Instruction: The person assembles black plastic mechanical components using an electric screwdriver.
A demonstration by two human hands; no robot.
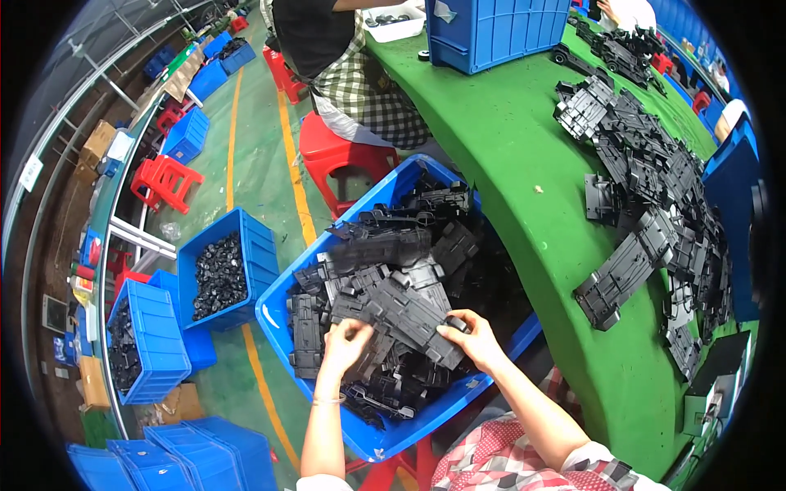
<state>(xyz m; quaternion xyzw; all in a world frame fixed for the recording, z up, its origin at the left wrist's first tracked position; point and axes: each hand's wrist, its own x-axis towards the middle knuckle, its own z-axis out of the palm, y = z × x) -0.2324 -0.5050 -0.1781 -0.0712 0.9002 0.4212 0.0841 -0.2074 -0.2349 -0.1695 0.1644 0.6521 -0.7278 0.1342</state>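
Observation:
My right hand (477, 338) is closed on the near right end of a long black plastic toy-car chassis (409, 315), above a blue bin (274, 323). Beside the chassis's left side is my left hand (347, 342), fingers curled and pinched together; whether something small is between them is hidden. Similar black chassis parts (307, 331) fill the bin in a loose heap. One dark part (381, 248) above the heap, beyond my hands, is smeared by motion.
On the right, a green-covered table (508, 172) bears a pile of black chassis (647, 168) and a blue crate (499, 37). A red stool (340, 151) and a person in a checked apron (368, 94) are beyond the bin. Blue crates (266, 254) of black parts stand left.

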